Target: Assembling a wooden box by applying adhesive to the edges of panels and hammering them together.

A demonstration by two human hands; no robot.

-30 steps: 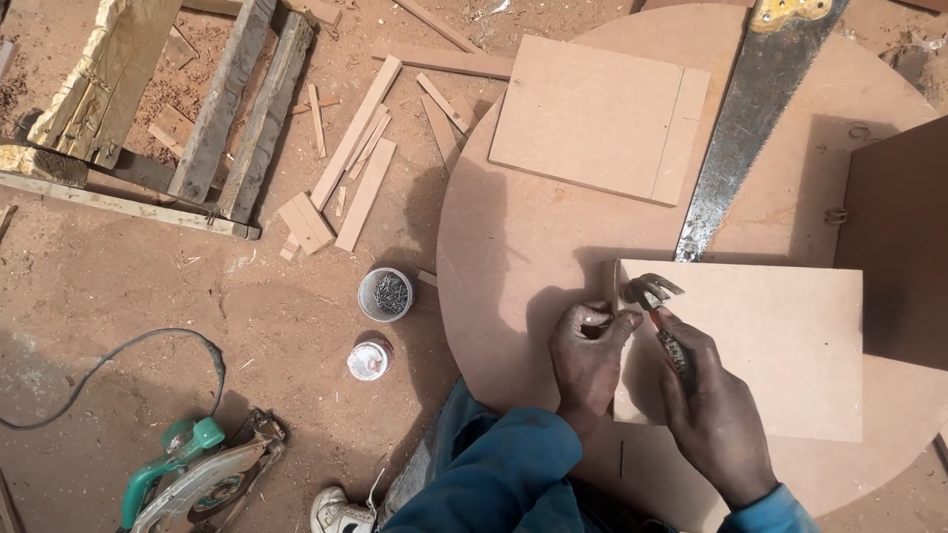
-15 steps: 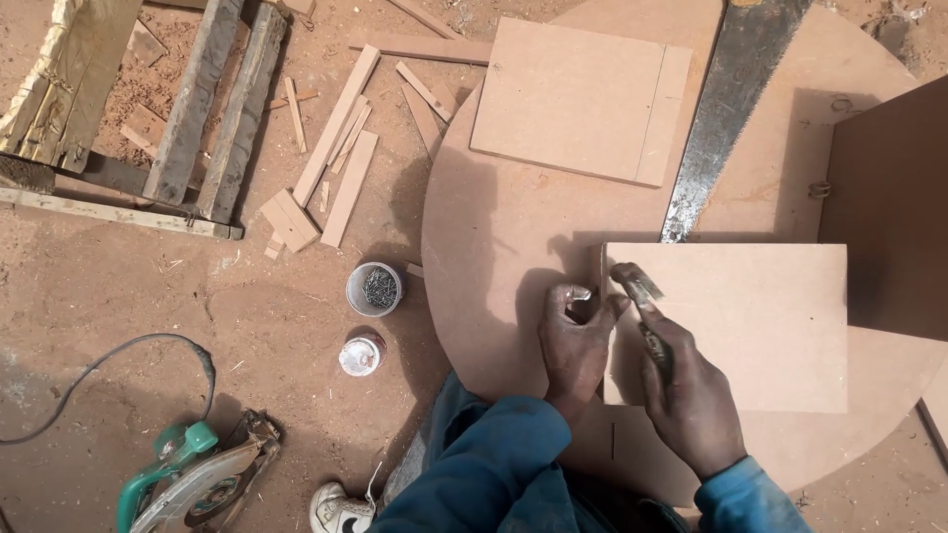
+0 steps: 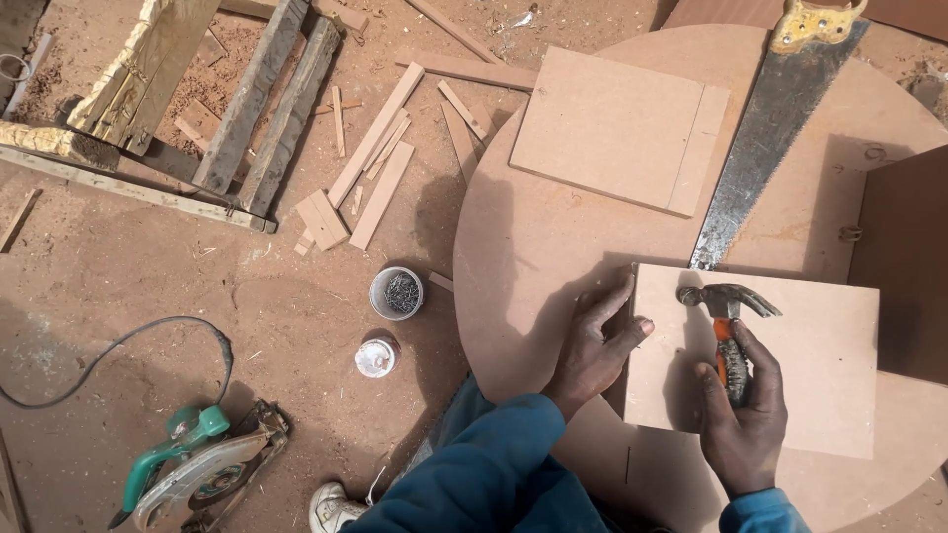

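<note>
Right hand (image 3: 743,415) is clamped on the claw hammer (image 3: 729,316), left hand (image 3: 595,345) pinching at the board's (image 3: 820,375) edge, so I'd tap lightly, fingers low.

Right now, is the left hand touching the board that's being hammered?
Touching. The head view shows the left hand pressed against the left edge of the rectangular board, thumb lying on its top.
</note>
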